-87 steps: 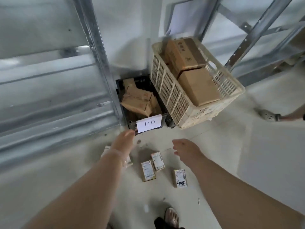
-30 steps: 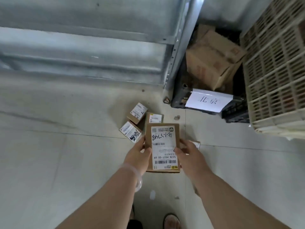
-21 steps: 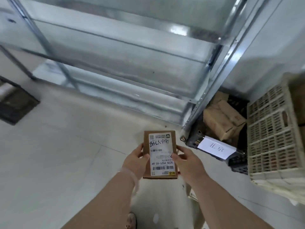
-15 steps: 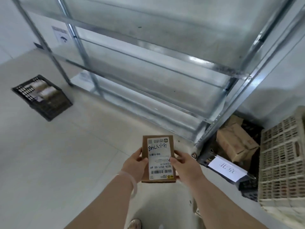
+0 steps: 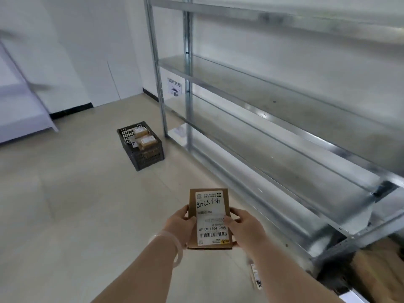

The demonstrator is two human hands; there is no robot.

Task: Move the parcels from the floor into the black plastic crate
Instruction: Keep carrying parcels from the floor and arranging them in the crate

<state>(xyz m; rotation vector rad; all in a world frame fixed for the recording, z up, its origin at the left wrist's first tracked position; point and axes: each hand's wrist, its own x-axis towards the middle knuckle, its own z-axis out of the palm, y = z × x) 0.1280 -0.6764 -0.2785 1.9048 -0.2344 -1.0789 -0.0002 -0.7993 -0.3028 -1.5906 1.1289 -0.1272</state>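
Gripping the labelled cardboard parcel [image 5: 209, 217] by its two long edges, I am clamping it between my left hand [image 5: 182, 224] and right hand [image 5: 242, 226], fingers curled round the sides, label facing up. Its long axis is pointing toward twelve o'clock. The black plastic crate [image 5: 148, 159], already carrying a few boxed parcels [image 5: 145, 139], is sitting well apart at eleven o'clock, beside the metal shelving rack [image 5: 284, 119]; I judge my left hand the nearer.
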